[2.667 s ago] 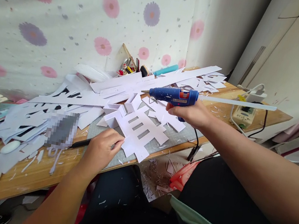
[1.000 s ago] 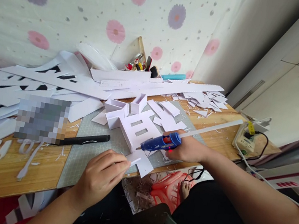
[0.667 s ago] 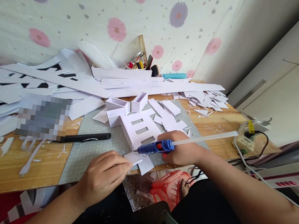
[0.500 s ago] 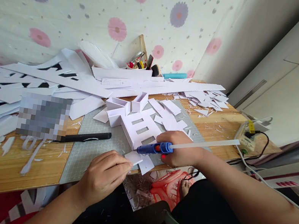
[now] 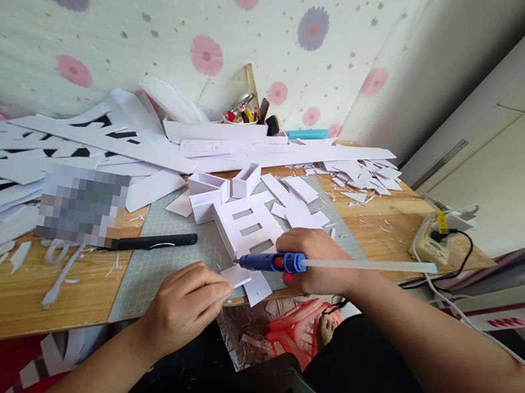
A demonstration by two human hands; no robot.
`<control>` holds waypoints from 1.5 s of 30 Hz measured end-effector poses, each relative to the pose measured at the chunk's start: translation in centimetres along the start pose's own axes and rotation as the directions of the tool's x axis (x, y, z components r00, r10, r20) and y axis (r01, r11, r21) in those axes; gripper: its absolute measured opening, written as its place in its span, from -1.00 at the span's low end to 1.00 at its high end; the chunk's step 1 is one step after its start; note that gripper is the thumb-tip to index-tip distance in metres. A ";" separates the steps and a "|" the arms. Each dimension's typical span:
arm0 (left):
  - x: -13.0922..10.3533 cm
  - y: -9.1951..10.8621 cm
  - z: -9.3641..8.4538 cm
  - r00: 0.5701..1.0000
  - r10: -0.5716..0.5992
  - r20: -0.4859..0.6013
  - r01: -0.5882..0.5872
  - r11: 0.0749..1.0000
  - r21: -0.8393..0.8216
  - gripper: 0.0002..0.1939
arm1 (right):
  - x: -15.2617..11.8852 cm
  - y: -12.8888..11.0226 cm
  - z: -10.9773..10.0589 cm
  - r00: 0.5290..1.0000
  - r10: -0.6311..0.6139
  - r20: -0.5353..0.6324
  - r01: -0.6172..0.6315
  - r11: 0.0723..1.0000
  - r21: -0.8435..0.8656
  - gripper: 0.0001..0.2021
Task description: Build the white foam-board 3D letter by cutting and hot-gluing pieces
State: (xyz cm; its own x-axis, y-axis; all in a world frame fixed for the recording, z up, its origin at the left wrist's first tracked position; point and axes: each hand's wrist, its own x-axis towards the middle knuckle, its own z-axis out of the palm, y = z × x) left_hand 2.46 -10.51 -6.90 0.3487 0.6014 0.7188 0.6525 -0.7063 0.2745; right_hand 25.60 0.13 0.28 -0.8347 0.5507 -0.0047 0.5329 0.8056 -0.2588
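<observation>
A blue glue gun (image 5: 271,262) with a long white glue stick out of its back is gripped in my right hand (image 5: 319,261). Its nozzle points left, at the near corner of a white board piece with rectangular cut-outs (image 5: 253,227). My left hand (image 5: 187,305) is closed on the edge of a small white piece (image 5: 235,276), just below the nozzle. Another flat white piece (image 5: 257,289) lies beside it at the table's front edge. White folded box shapes (image 5: 207,190) stand behind, on the grey cutting mat (image 5: 154,279).
A black pen-like tool (image 5: 157,242) lies left on the mat, near a pixelated object (image 5: 83,205). White sheets and scraps (image 5: 120,141) cover the left and back. A tool cup (image 5: 243,115) stands behind; a power strip (image 5: 433,237) with cables is at right.
The rear end of the glue stick has swung slightly lower and to the right. The nozzle has shifted a little left. My left hand stays on the small white piece.
</observation>
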 end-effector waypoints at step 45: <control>0.7 -1.5 0.1 0.987 -0.080 -0.141 0.107 0.975 0.194 -0.79 | -1.1 0.5 -1.0 0.986 0.016 -0.165 0.007 0.991 0.134 -0.90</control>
State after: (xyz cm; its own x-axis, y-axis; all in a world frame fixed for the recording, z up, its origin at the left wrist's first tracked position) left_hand 1.81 -8.97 -6.91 0.1974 0.5975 0.7772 0.8042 -0.5521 0.2202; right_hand 26.93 0.13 1.16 -0.7918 0.5917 0.1511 0.5040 0.7729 -0.3855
